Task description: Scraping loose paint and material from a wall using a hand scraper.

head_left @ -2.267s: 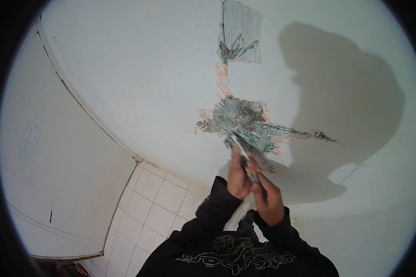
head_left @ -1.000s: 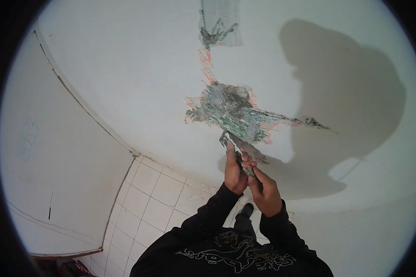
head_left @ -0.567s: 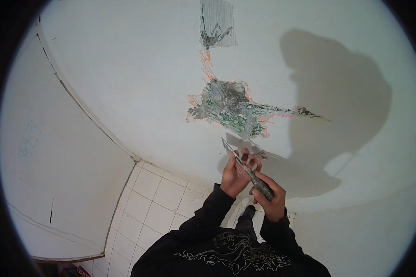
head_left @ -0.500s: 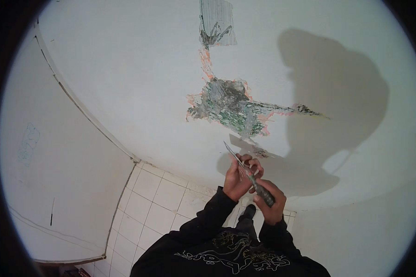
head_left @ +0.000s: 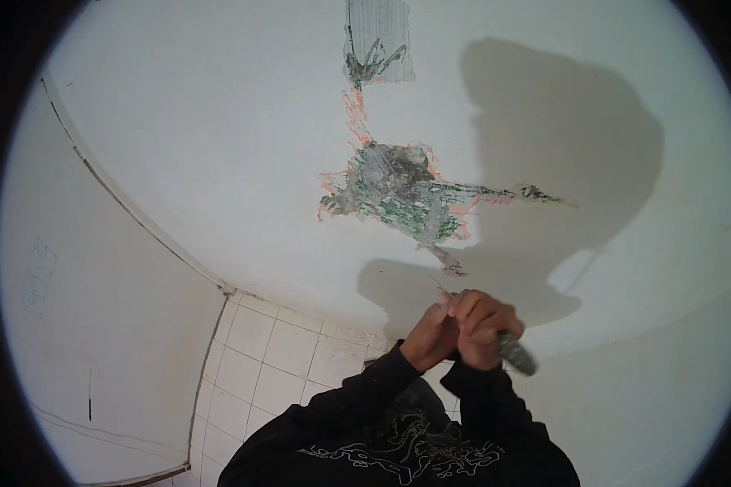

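Observation:
My right hand (head_left: 483, 325) is wrapped round the mottled grey handle of a putty knife (head_left: 518, 355), whose butt sticks out at the lower right. Only a thin sliver of its blade shows above the knuckles, seen nearly edge-on. Pressed close beside it, my left hand (head_left: 430, 337) is closed at the blade, its fingers mostly hidden behind. Both hands are in front of a white wall (head_left: 244, 146), below a rough patch (head_left: 398, 187) where the paint is gone and grey, green and orange-pink layers show.
A narrow scraped strip runs up to a grey rectangular patch (head_left: 379, 40) higher on the wall. My shadow (head_left: 568, 146) falls right of the damage. White floor tiles (head_left: 276, 341) lie below left, and another wall (head_left: 122, 325) meets this one at the left.
My right hand has turned over, its knuckles now uppermost, and come closer to my left. The putty knife's handle has swung out to the lower right, and less blade shows.

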Demonstrator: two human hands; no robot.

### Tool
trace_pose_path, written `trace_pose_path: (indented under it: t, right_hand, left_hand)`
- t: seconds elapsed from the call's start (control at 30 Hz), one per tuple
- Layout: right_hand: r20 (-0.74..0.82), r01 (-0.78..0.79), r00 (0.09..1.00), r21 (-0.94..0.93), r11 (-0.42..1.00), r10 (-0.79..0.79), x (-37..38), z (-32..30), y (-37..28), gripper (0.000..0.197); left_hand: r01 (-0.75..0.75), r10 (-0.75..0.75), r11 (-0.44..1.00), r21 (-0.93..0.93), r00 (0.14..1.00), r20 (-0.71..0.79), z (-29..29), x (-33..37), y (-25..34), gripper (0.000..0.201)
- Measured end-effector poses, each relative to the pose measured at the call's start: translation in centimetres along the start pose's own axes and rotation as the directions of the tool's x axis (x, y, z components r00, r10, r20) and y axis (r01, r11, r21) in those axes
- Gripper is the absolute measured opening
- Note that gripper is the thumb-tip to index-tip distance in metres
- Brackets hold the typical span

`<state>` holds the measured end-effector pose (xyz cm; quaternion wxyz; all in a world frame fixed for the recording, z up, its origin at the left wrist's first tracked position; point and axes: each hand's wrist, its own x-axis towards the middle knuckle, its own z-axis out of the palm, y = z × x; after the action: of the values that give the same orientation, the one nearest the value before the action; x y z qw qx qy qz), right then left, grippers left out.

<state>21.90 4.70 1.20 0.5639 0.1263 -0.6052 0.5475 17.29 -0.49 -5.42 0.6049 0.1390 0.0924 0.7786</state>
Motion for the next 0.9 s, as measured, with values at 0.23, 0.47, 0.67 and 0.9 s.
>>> trace_pose_path:
  t: [0.23,0.47,0.67,0.9]
  right_hand:
    - [0.247,-0.003,0.957,-0.519,0.855,0.153,5.7,-1.1,0.8,0.024]
    - [0.089,0.090,0.995,-0.574,0.814,-0.048,3.7,0.6,1.8,0.022]
    - [-0.026,0.053,0.998,-0.203,0.978,-0.060,3.0,1.7,1.0,0.022]
    - [-0.046,0.062,0.997,-0.102,0.993,-0.067,3.0,2.5,0.3,0.018]
  left_hand:
    - [-0.399,0.905,0.051,0.916,0.407,0.127,-3.6,-1.0,7.1,0.038]
    - [-0.600,0.288,-0.700,0.388,0.260,0.922,-0.5,4.6,16.4,0.031]
    - [-0.637,0.229,-0.704,0.315,0.217,0.949,-4.3,6.2,17.8,0.042]
    - [-0.715,0.268,-0.634,0.295,0.155,0.951,-5.4,6.4,18.2,0.050]
